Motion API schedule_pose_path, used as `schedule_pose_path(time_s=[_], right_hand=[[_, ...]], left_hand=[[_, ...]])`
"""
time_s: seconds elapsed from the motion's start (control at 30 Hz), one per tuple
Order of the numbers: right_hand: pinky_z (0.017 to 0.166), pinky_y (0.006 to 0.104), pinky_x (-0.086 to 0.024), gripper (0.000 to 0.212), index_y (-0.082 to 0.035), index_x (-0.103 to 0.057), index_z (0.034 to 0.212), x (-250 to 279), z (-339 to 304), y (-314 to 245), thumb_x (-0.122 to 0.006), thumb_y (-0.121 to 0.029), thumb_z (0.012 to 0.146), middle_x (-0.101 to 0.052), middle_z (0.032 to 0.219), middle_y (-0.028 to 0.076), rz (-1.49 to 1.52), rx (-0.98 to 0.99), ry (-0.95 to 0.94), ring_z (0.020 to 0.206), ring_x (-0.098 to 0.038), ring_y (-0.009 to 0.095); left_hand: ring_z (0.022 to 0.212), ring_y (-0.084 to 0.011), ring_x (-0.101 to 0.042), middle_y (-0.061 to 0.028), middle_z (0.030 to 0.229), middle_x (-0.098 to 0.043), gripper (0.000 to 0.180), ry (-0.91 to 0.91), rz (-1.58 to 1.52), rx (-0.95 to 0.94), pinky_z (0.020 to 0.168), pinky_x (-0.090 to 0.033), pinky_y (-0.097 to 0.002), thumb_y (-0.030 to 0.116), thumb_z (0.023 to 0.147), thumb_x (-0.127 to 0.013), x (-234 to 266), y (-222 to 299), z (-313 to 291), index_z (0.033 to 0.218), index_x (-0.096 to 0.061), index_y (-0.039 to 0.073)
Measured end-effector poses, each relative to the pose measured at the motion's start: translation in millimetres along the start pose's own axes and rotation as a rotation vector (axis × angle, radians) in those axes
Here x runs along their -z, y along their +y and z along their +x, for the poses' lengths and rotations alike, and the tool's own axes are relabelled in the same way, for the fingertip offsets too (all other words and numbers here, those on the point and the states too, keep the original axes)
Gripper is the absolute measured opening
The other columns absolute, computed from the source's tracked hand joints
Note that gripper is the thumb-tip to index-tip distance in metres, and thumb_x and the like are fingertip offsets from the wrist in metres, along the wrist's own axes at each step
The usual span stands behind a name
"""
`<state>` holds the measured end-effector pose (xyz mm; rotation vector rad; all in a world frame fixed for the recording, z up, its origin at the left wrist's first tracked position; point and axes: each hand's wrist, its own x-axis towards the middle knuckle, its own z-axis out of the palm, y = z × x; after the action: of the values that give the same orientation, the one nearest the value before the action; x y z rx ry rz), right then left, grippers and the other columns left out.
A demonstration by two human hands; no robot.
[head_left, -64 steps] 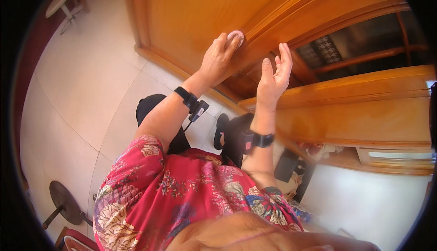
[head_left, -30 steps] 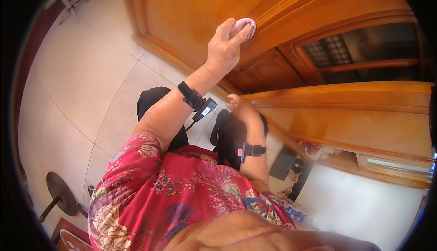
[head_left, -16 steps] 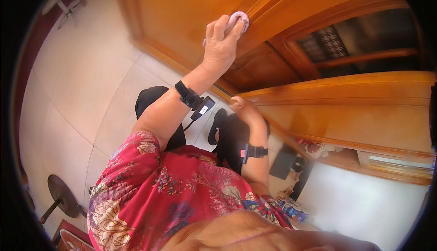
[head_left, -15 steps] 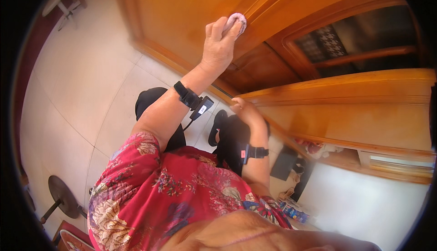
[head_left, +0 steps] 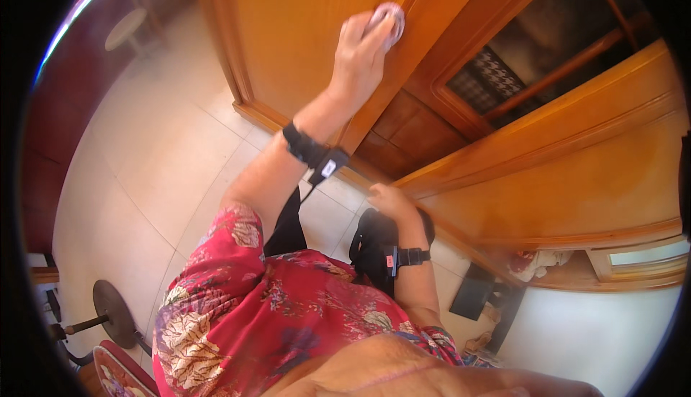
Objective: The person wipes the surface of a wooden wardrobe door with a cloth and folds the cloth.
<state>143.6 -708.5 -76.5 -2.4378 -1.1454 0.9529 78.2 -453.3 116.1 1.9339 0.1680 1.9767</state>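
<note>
A folded pinkish cloth [head_left: 389, 26] is pressed against the orange-brown wooden door [head_left: 309, 30] beside its raised moulding. My left hand [head_left: 360, 59] is closed around it, with the arm stretched up and forward. Lower down, my right hand [head_left: 392, 201] is above my knee, close to the lower corner of a second wooden door [head_left: 561, 174]. Its fingers are loosely bent and partly apart, with nothing visible in them. Whether they touch that door I cannot tell. Black straps with small devices circle both forearms.
Between the doors is a dark red-brown cabinet interior [head_left: 410, 131] with a glazed panel [head_left: 536, 44]. A shelf with bundled cloth [head_left: 536, 264] stands at right, and shoes [head_left: 482, 341] lie below. A round stool [head_left: 124, 30] is far left; a dark round base [head_left: 114, 314] is near left.
My left hand and the cloth have shifted slightly up and right along the door. The view has turned, so the doors look tilted more steeply. My right hand stays near the second door's corner.
</note>
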Motion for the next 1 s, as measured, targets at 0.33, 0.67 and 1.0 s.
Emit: schedule_pose_path(time_s=[0.33, 0.67, 1.0], right_hand=[[0.085, 0.0356, -0.053, 0.043, -0.007, -0.06, 0.127, 2.7, 1.5, -2.7, -0.067, -0.025, 0.089, -0.071, 0.109, 0.016, -0.03, -0.056, 0.007, 0.094, -0.068, 0.025], [0.087, 0.0356, -0.053, 0.046, -0.008, -0.06, 0.128, 10.6, -9.8, -12.7, -0.067, -0.029, 0.087, -0.07, 0.113, 0.017, -0.077, -0.07, 0.018, 0.098, -0.068, 0.026], [0.085, 0.0355, -0.053, 0.044, -0.008, -0.062, 0.125, -2.6, -4.9, 5.1, -0.065, -0.027, 0.085, -0.071, 0.109, 0.016, -0.072, 0.018, 0.066, 0.095, -0.068, 0.027]], left_hand=[[0.07, -0.0264, -0.065, -0.0114, 0.078, -0.066, 0.017, 0.12, -0.102, -0.213, 0.06, -0.051, -0.0361, 0.026, 0.091, -0.059, -6.6, 41.4, 233.6, 0.088, -0.064, 0.01], [0.081, -0.0326, -0.063, -0.014, 0.088, -0.063, 0.009, -0.242, 0.145, 0.149, 0.07, -0.051, -0.0407, 0.01, 0.082, -0.064, 11.8, 8.7, 92.7, 0.091, -0.064, 0.006], [0.091, -0.0354, -0.065, -0.0164, 0.099, -0.065, 0.022, -0.275, -0.102, 0.403, 0.076, -0.054, -0.041, 0.01, 0.08, -0.066, 4.4, -15.2, 28.4, 0.1, -0.059, 0.006]])
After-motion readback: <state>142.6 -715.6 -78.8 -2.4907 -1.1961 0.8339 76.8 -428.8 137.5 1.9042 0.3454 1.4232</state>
